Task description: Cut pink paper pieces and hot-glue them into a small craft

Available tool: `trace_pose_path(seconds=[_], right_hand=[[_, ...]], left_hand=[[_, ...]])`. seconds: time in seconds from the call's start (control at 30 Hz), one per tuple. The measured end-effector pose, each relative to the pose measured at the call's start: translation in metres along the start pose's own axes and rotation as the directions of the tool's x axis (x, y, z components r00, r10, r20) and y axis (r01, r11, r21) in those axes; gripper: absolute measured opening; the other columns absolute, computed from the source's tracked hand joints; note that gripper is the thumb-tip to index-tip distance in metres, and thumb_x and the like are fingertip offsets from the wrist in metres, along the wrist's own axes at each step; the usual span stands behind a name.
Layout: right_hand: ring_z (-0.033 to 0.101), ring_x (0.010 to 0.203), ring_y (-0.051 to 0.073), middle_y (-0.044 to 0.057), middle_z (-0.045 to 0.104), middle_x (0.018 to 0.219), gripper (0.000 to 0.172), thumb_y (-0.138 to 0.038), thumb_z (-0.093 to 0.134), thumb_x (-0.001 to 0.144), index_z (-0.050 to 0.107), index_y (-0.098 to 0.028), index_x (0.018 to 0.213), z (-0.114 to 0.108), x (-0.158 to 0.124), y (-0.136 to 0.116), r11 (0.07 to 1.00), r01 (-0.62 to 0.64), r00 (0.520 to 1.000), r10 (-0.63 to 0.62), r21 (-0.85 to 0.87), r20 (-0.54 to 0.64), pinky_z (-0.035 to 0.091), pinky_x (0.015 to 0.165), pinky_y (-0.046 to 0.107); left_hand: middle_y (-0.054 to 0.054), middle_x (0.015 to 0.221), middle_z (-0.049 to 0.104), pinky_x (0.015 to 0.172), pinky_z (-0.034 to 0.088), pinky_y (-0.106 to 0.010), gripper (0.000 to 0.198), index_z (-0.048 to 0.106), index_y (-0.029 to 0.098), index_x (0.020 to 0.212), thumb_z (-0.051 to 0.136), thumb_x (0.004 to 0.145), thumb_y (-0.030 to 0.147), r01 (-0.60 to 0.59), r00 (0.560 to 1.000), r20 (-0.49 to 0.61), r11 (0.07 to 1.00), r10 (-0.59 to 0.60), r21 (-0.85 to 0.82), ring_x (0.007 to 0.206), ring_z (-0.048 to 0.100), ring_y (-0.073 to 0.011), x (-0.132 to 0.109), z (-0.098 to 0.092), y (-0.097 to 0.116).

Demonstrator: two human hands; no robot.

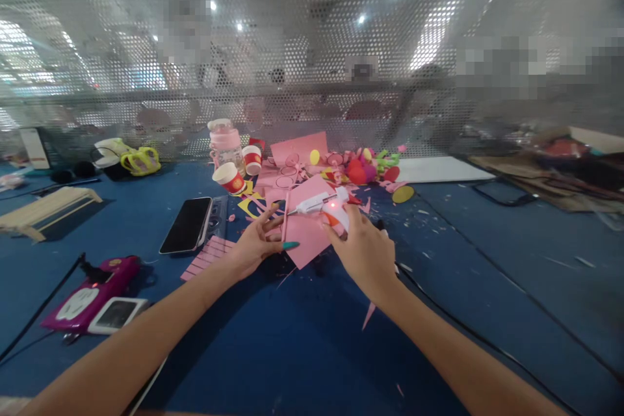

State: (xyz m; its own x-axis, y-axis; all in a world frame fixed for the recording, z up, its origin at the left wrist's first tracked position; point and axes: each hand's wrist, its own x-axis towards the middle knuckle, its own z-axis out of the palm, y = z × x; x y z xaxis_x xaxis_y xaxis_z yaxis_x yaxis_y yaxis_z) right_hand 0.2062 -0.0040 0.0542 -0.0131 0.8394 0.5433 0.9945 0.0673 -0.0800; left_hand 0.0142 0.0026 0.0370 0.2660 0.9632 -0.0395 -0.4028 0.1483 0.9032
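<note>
A white hot glue gun [312, 203] with an orange trigger is gripped in my right hand [363, 244]. Its nozzle points left, at the left edge of a pink paper sheet [305, 240]. That edge looks folded or carries a narrow pink strip. My left hand [258, 240] pinches the sheet there, thumb with a teal nail in front and fingers behind. Left of this hand lies a pink lined paper piece [209, 257]. Beyond the sheet are pink paper scraps [273, 182] with circles drawn on them.
Two paper cups [229, 177] and a pink bottle [225, 143] stand behind. A phone [186, 226], a purple power strip [92, 292] and a small wooden stand [46, 211] are at left. Colourful craft pieces [363, 169] lie behind; a black cable [458, 322] runs right.
</note>
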Motion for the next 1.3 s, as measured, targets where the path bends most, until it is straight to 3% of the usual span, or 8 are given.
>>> trace_pose_path(seconds=[0.3, 0.53, 0.93, 1.3], right_hand=[[0.06, 0.066, 0.021, 0.009, 0.064, 0.087, 0.04, -0.045, 0.041, 0.081, 0.046, -0.016, 0.108, 0.0009, -0.001, -0.0017, 1.0, 0.025, 1.0, -0.025, 0.003, 0.008, 0.033, 0.051, 0.028], [0.059, 0.064, 0.02, 0.009, 0.064, 0.084, 0.039, -0.044, 0.038, 0.082, 0.047, -0.015, 0.107, -0.0003, -0.0019, -0.0045, 0.999, 0.04, 0.999, -0.04, 0.001, -0.005, 0.032, 0.05, 0.027], [0.057, 0.063, 0.019, 0.008, 0.064, 0.087, 0.036, -0.041, 0.039, 0.083, 0.048, -0.017, 0.109, -0.0033, -0.0038, -0.01, 0.999, 0.034, 0.999, -0.034, 0.0, 0.019, 0.027, 0.049, 0.026], [0.055, 0.06, 0.018, 0.008, 0.063, 0.08, 0.033, -0.033, 0.042, 0.079, 0.05, -0.016, 0.106, -0.0012, -0.0042, -0.0064, 0.996, 0.073, 0.997, -0.073, 0.057, -0.01, 0.024, 0.048, 0.025]], left_hand=[[-0.007, 0.133, 0.038, 0.078, 0.054, -0.03, 0.076, 0.048, 0.024, 0.119, 0.068, 0.051, -0.006, -0.006, 1.0, -0.027, 1.0, 0.006, 0.029, 0.09, 0.06, -0.0154, 0.0019, -0.0011, -0.0029], [-0.006, 0.135, 0.037, 0.083, 0.052, -0.035, 0.075, 0.049, 0.026, 0.118, 0.069, 0.052, -0.003, -0.042, 0.999, -0.003, 0.998, 0.042, 0.045, 0.094, 0.059, -0.0173, 0.0021, -0.0017, -0.0038], [-0.005, 0.136, 0.035, 0.076, 0.054, -0.027, 0.07, 0.053, 0.023, 0.115, 0.067, 0.053, -0.005, -0.054, 0.997, -0.045, 0.998, 0.055, 0.028, 0.084, 0.061, -0.0128, 0.0012, 0.001, -0.0039], [-0.005, 0.136, 0.034, 0.077, 0.054, -0.027, 0.069, 0.053, 0.024, 0.115, 0.066, 0.054, -0.006, -0.065, 0.994, -0.086, 0.998, 0.066, 0.015, 0.081, 0.062, -0.0109, 0.002, -0.0008, -0.0038]])
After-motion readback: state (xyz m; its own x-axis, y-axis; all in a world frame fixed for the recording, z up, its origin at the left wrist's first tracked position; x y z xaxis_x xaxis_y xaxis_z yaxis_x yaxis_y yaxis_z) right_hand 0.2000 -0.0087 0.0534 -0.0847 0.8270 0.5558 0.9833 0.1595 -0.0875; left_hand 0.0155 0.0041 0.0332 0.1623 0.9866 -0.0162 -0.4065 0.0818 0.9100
